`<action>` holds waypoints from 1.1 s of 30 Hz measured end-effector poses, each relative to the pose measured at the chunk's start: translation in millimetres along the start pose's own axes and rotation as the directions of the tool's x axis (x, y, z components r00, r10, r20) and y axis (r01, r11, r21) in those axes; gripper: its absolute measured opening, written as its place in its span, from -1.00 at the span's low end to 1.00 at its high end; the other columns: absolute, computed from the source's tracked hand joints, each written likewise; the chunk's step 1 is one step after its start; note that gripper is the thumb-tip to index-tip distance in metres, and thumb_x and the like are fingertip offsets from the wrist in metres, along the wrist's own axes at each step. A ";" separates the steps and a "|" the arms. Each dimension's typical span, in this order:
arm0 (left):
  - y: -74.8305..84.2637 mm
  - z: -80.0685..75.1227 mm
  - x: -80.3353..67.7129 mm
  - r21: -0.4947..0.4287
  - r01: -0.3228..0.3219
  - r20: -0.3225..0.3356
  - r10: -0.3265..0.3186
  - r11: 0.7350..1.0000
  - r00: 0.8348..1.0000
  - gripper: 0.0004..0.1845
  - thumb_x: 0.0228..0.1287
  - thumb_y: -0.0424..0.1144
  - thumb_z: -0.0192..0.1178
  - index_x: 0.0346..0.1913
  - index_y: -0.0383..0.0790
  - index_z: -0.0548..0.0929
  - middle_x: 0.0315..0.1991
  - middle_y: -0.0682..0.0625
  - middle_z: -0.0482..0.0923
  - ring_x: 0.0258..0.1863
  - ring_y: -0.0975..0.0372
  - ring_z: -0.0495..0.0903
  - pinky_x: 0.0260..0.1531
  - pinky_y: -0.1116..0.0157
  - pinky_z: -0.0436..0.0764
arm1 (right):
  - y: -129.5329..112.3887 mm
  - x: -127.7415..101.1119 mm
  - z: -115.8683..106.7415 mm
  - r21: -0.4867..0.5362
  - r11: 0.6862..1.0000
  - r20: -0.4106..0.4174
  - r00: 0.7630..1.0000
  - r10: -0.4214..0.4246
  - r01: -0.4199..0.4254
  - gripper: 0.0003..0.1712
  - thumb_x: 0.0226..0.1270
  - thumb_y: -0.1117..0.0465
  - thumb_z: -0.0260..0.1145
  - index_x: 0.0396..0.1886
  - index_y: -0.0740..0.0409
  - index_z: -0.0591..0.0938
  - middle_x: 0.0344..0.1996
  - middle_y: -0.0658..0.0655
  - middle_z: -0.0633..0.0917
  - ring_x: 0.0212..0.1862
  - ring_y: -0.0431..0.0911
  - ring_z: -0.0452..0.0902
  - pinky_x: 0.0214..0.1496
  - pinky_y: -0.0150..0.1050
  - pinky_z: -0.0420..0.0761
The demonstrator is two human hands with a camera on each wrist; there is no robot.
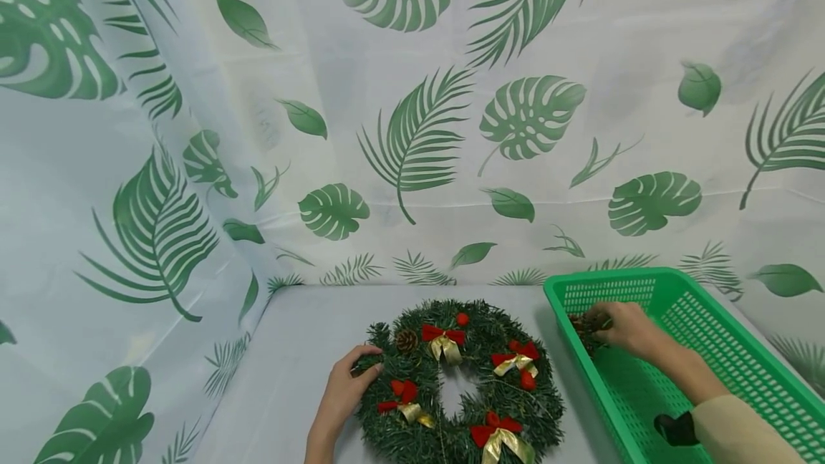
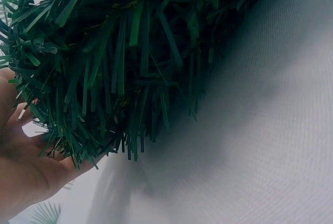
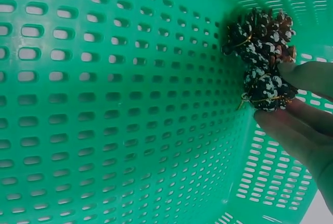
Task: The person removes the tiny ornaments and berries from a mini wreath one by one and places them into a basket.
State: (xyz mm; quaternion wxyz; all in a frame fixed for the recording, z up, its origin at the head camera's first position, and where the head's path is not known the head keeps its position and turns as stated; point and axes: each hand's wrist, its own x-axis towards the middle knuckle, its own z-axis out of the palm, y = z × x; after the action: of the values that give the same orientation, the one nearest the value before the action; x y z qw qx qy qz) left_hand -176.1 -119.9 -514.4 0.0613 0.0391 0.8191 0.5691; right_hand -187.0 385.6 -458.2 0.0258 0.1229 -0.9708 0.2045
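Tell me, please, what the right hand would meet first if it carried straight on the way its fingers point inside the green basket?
Probably the pine cones: the right hand already touches them, against the green basket wall. Beyond them, that wall.

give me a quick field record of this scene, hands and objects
left hand: left hand grips the wreath's left edge
right hand: right hand pinches pine cones in the basket's far corner
wreath: wreath lies flat on the table, with red and gold bows
basket: green basket right of the wreath
backdrop: leaf-print cloth
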 end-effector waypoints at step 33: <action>-1.6 -1.8 -1.4 -0.005 -0.046 0.009 0.046 0.999 0.999 -0.67 0.42 -0.14 0.33 0.16 -0.13 0.68 0.34 -0.22 0.53 0.34 -0.19 0.49 0.08 -0.10 0.63 | -0.6 -0.7 8.1 -0.085 0.996 -0.028 0.999 -0.036 0.034 -0.68 0.04 0.50 0.54 -0.16 0.37 0.70 -0.43 0.13 0.69 -0.39 0.00 0.61 -0.43 -0.14 0.61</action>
State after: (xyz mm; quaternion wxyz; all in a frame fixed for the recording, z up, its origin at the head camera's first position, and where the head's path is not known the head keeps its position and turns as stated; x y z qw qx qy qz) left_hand -175.0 -122.3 -515.3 0.0520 0.0601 0.8162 0.5722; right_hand -186.2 382.0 -465.4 0.0488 0.1357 -0.9758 0.1644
